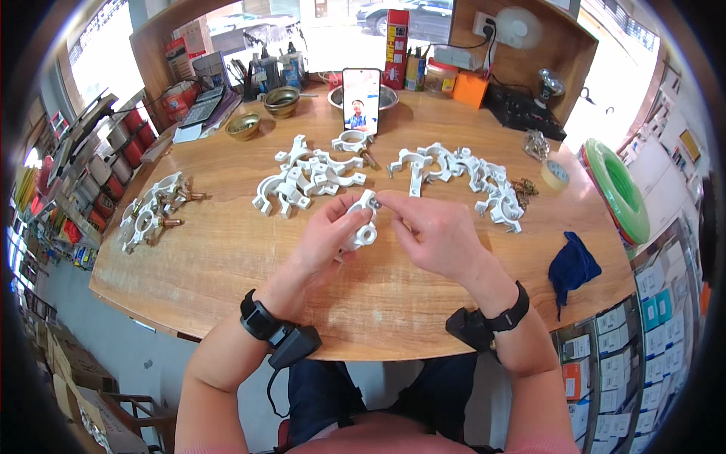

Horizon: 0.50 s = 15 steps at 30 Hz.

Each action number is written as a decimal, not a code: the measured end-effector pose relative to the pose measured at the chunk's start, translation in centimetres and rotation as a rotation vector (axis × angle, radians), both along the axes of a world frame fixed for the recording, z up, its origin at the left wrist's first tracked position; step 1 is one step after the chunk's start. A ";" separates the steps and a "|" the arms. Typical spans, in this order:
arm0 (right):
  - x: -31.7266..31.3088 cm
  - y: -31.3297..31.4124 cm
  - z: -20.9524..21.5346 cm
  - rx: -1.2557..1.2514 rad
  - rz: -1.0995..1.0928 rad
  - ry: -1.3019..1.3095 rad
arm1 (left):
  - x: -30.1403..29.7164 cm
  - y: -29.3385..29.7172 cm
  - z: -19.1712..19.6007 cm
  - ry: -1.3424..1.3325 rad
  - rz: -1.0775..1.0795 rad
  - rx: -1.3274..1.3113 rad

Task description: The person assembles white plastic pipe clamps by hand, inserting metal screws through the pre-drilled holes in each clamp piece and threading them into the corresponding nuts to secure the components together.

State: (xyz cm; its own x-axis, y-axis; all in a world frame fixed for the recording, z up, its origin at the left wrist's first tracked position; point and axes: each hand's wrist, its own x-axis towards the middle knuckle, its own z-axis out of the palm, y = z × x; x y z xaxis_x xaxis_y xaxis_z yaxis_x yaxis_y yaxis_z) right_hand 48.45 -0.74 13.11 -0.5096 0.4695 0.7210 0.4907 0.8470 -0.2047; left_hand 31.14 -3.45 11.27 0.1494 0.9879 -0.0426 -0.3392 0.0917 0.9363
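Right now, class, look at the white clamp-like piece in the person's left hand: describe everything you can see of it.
The white clamp-like piece looks smooth, perhaps plastic or coated metal. A round hole shows toward its lower end, and a small greyish fitting near its upper end. It is held up at a tilt in the left hand, above the wooden desk. The right hand reaches its upper end with the index finger; firm contact is hard to confirm. The left hand hides part of it.

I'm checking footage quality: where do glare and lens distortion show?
Head view: daylight partly whites out the background beyond the brown wooden desk; distortion tilts the white boxes at lower right; the white ring-shaped clamp in the left hand isn't washed out.
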 end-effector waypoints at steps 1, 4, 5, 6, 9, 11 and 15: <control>0.3 0.2 -0.2 -0.019 0.004 -0.052 | 0.0 0.0 0.0 -0.006 0.020 -0.026; 0.1 0.0 0.1 -0.041 -0.011 -0.059 | 0.0 -0.1 0.4 -0.005 0.056 -0.061; -0.1 -0.2 0.2 -0.046 -0.032 -0.017 | 0.0 -0.1 0.5 -0.006 0.042 -0.050; -0.1 -0.3 0.2 -0.043 -0.032 -0.015 | 0.0 0.0 0.5 -0.007 0.025 -0.037; 0.0 -0.1 0.0 -0.017 -0.012 -0.004 | -0.2 -0.1 -0.2 0.007 -0.007 -0.032; 0.5 0.6 -0.7 -0.016 0.000 -0.095 | 0.0 0.4 -0.1 0.015 0.021 -0.036; 0.1 -0.1 -0.1 -0.055 -0.035 -0.054 | -0.1 0.2 -0.4 0.029 0.027 -0.030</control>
State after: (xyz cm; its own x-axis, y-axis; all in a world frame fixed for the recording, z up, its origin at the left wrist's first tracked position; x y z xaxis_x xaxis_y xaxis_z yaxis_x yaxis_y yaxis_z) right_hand 48.56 -0.80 12.99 -0.5296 0.5260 0.6655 0.5313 0.8173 -0.2232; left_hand 31.06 -3.26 10.88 0.1212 0.9897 -0.0760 -0.3146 0.1110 0.9427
